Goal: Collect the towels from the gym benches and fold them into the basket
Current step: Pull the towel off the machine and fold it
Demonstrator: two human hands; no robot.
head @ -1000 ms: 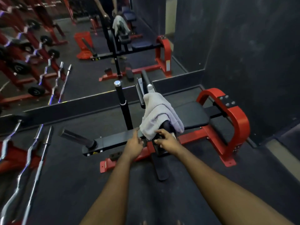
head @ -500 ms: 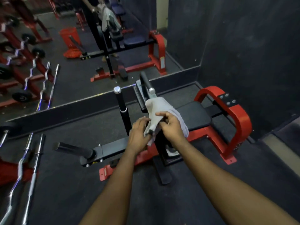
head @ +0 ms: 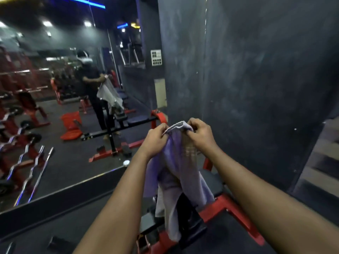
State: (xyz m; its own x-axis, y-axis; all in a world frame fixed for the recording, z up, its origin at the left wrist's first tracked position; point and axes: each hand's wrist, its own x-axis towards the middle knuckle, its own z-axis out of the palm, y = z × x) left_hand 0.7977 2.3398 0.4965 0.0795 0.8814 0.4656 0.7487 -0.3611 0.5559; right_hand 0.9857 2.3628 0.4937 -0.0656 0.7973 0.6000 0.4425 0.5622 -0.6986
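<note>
Wall: a dark wall is seen on the right, behind the bench.
Mirror: a large mirror fills the left side. A standing person, red racks and chrome bars are reflected in it; the bars are too blurred to be counted.
Bench: a red frame and a black pad are seen low in the middle, partly hidden.
Towel: a pale towel is held up above the bench. Its top edge is stretched between both hands and the rest hangs in folds. Contact with the bench cannot be told.
Left hand: the grip of the left hand is closed tight, and the towel's upper left edge is pinched by curled fingers.
Right hand: the grip of the right hand is likewise closed, and the upper right edge is pinched.
Count: one bench, one towel and two hands are seen.
</note>
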